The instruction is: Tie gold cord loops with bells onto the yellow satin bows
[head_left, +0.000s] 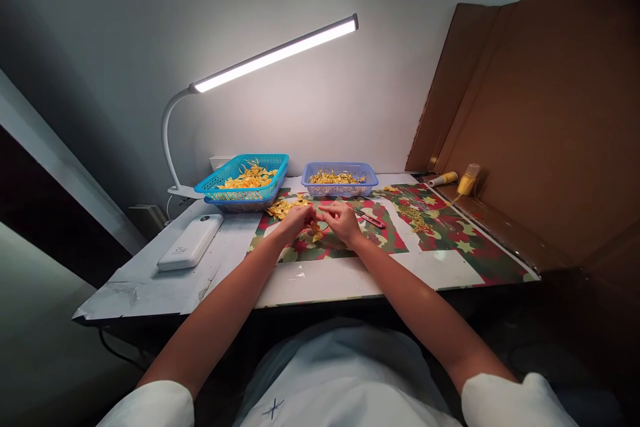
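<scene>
My left hand (299, 219) and my right hand (341, 221) meet over the middle of the table, fingertips almost touching. Both are closed in a pinch. A small yellow ribbon piece (317, 234) hangs just under the left fingertips. Whatever the right fingers pinch is too small to make out, perhaps a thin cord. Behind my left hand lies a loose pile of yellow ribbon pieces (286, 207). Close to the right of my right hand is a red utility knife (371, 219), lying flat on the patterned sheet.
A turquoise basket (281, 168) of yellow pieces and a purple-blue basket (369, 178) of gold cords stand at the back. Gold cords (416, 219) lie on the right. A white power bank (191, 242), a lit lamp (275, 53), yellow bottle (467, 181) and cardboard wall (540, 113) surround them.
</scene>
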Demonstrator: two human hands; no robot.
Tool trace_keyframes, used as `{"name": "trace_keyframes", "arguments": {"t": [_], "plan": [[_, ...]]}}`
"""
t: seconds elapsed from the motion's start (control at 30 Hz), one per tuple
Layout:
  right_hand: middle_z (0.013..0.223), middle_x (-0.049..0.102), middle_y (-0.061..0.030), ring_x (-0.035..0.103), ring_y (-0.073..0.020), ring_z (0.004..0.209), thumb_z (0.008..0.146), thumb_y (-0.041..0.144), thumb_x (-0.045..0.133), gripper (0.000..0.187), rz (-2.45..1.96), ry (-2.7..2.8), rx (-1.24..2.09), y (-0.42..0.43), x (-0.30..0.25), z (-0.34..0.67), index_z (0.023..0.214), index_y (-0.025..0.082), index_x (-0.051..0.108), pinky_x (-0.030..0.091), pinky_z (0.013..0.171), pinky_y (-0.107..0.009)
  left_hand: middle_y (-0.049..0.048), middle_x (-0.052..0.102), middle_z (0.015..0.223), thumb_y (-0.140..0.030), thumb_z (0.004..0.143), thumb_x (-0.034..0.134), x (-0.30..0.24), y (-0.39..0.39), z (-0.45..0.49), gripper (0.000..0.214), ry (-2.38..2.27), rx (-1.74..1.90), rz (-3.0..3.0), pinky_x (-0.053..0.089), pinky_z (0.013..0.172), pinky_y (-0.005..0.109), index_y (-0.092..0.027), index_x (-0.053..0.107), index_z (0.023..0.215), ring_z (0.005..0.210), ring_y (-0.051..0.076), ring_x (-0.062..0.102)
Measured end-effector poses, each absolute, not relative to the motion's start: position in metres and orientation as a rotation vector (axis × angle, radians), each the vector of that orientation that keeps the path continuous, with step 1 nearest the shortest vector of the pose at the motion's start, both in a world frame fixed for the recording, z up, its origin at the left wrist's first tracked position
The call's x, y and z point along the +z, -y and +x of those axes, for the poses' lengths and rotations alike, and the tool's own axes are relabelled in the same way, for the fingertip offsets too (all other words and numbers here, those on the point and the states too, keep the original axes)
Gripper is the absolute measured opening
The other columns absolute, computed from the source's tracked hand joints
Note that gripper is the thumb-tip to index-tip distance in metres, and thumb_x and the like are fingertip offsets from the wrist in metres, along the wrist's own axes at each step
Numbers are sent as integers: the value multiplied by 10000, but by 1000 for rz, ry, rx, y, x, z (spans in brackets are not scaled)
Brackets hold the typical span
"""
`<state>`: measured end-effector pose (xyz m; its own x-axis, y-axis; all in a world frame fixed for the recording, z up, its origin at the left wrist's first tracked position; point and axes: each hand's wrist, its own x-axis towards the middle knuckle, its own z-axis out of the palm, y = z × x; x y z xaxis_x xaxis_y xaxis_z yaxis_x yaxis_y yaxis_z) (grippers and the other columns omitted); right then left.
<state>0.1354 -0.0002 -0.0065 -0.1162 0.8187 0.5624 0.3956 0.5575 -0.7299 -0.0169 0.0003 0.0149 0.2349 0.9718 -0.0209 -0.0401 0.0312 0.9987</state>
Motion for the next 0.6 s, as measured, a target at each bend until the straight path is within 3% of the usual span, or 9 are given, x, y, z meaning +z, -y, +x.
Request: {"name": "trace_keyframes", "arguments": {"t": [0.27, 0.47, 0.6], "plan": [[612, 534, 12, 456, -112, 596, 739, 202, 651, 109, -993, 1878, 550, 1, 1, 141, 742, 203, 760, 347, 594, -256, 47, 566, 518, -280, 613, 539, 14, 0, -21, 201, -997, 894, 1389, 380, 490, 229, -120, 603, 509, 483, 100, 482], [710, 593, -20, 495, -154, 719, 768, 236, 663, 89, -924, 1979, 356, 1, 1, 146, 722, 210, 734, 371, 690, -292, 0, 525, 515, -440, 647, 671, 14, 0, -23, 334, -1057, 905, 1533, 342, 478, 211, -125, 607, 554, 472, 77, 436], [749, 627, -29, 499, -170, 751, 763, 179, 661, 102, -855, 2078, 259, 2, 5, 151, 678, 210, 707, 372, 740, -318, -15, 490, 493, -491, 663, 654, 16, 2, -24, 386, -1105, 921, 1624, 284, 456, 202, -126, 611, 547, 466, 67, 386]]}}
